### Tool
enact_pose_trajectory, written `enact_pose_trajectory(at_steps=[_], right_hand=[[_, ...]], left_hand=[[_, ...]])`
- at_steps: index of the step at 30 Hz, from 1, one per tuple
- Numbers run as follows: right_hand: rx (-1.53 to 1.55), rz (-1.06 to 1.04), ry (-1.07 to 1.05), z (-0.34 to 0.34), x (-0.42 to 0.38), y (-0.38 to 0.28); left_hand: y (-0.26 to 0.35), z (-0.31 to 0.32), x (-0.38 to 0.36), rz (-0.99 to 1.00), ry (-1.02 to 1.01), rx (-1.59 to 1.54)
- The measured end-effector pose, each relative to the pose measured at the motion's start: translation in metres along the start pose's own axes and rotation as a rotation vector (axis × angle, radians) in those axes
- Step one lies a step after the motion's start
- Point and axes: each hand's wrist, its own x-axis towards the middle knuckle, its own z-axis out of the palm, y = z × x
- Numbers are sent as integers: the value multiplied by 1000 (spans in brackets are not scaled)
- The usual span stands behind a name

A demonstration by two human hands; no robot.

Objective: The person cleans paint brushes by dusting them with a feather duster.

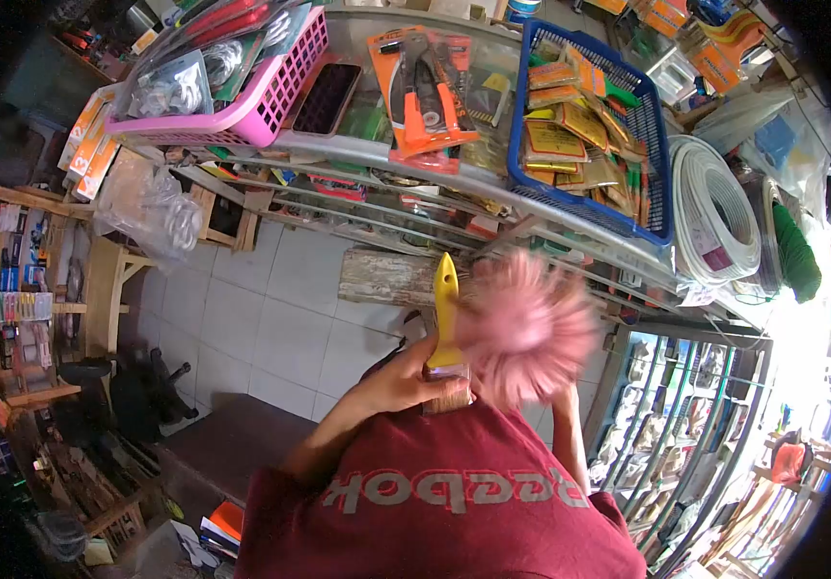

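My left hand (399,384) is closed around a paintbrush (446,309) in front of my chest. Its yellow handle points up and its bristles hang below my fingers. Right beside it, a fluffy pink duster (529,328) is smeared by motion. My right forearm (570,439) leads up behind the duster's lower edge. The duster covers most of my right hand (564,394), so its fingers do not show, but the duster is held up at that hand.
A glass counter (357,145) ahead bears a pink basket (280,96), a phone (326,98), packaged pliers (425,92) and a blue basket (661,125) of packets. A white cable coil (716,207) lies at right. A dark bench (232,449) stands at left, a display case (671,405) at right.
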Motion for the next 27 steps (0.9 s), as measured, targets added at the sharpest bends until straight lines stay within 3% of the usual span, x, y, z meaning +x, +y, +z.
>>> enact_pose_trajectory(at_steps=[1, 3, 4, 7, 8, 9, 11, 12, 15, 16, 19, 23, 26, 27], right_hand=[[-137, -105, -24, -8, 9, -9], [-281, 42, 16, -12, 16, -33], [-343, 157, 94, -11, 15, -25], [-283, 255, 164, -7, 12, -2], [-452, 106, 171, -4, 7, 2], [-253, 14, 113, -3, 8, 5], [-339, 15, 89, -5, 20, -26], [-428, 101, 99, -3, 21, -21], [-399, 346, 134, -3, 25, -10], [-438, 175, 164, -3, 26, -7], [-304, 2, 123, -5, 32, -7], [-400, 276, 207, -14, 41, -2], [74, 84, 472, -10, 57, -42], [99, 60, 458, -12, 59, -44]], left_hand=[[-1, 2, -1, 33, 45, 25], [-2, 3, -6, 94, 145, 76], [-10, -6, -2, -89, 43, 26], [4, -7, 4, 10, 93, -33], [11, -7, 6, 9, 134, -62], [16, -12, 7, -43, 158, -42], [10, -20, 13, 251, 266, 161], [28, -29, 12, -121, 126, 234], [52, -27, 21, -118, 90, -103], [60, -25, 24, -120, 101, -136], [67, -29, 31, -71, 86, -145], [96, -25, 41, 57, 131, -175], [85, -29, 50, 125, 193, -166], [86, -28, 53, 137, 210, -143]])
